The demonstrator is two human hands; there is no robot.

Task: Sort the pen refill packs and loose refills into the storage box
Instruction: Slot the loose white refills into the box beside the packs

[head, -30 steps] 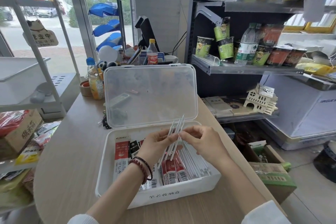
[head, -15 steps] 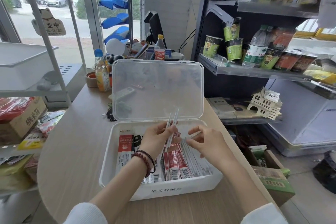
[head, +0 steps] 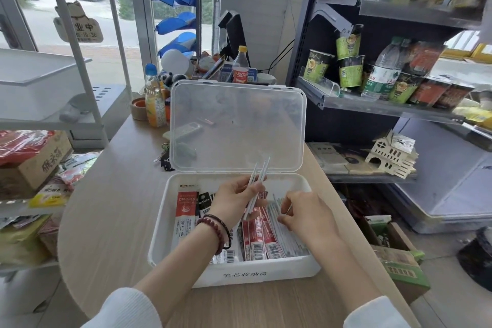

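Counter [head: 111,221]: left hand [head: 234,201] grips loose refills [head: 257,184] above storage box [head: 165,221].

White storage box [head: 266,273] open; red refill packs [head: 262,239] inside; loose refills [head: 257,181] tilted above.

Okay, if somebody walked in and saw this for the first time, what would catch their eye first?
The white storage box in the middle of the wooden counter, its clear lid propped upright. Above it, the left hand grips a few white refills pointing upward, while the right hand dips among the loose refills on the box's right side, beside red refill packs.
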